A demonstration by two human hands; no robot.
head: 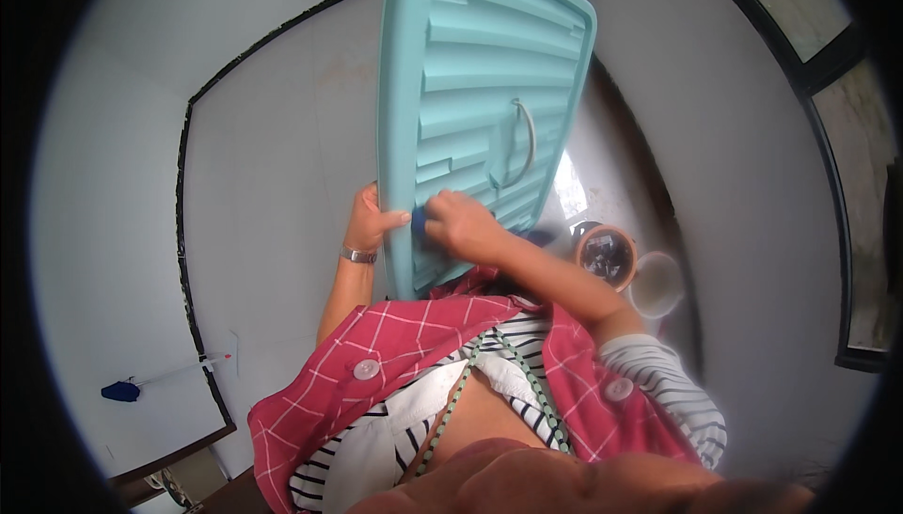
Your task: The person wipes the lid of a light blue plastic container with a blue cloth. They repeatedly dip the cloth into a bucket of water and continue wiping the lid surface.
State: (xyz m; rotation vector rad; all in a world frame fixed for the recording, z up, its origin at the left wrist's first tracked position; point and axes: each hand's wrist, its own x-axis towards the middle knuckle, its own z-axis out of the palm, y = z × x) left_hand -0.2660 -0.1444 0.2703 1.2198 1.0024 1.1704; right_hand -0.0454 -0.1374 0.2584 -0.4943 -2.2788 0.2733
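Observation:
A large turquoise plastic lid (458, 84), ribbed and fitted with a pale curved handle (528, 144), stands upright and tilted before me. My left hand (370, 221) grips its left rim, the thumb lying over the edge and the other fingers hidden behind. Low on the ribbed face, my right hand (462, 226) is closed around a small blue thing (419, 221), perhaps a cloth or sponge, pressed close to the inner side of that rim. Blur and the fingers hide most of this blue thing.
To the right of the lid stand an orange-rimmed container (607, 258) with a dark, shiny inside and a pale, translucent tub (656, 285). A dark-framed window (811, 84) is in the right wall. At lower left a thin rod (183, 367) carries a blue piece (120, 392).

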